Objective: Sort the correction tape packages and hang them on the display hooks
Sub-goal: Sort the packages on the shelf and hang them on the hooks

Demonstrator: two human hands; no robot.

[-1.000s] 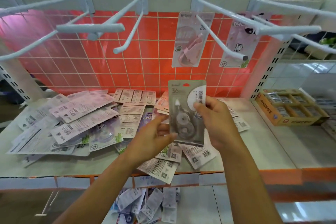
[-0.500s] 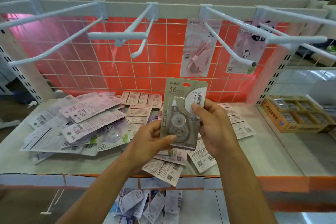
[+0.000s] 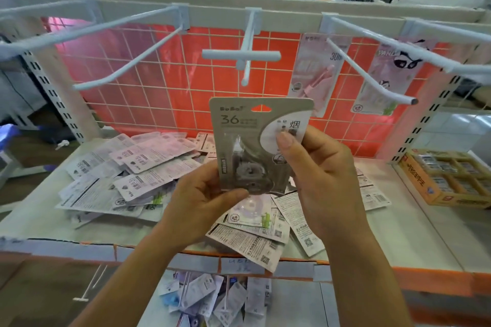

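Orange grid panel (image 3: 186,103), white shelf (image 3: 393,236)

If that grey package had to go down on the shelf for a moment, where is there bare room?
Bare shelf shows right of the pile of packages, up to the orange box. A narrower strip runs along the front left edge. The middle, below the held grey package, is crowded with overlapping packages.

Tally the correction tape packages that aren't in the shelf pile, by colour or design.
Grey package, held by left hand and right hand: 1
Pink package, hanging: 1
Panda package, hanging: 1
Total: 3
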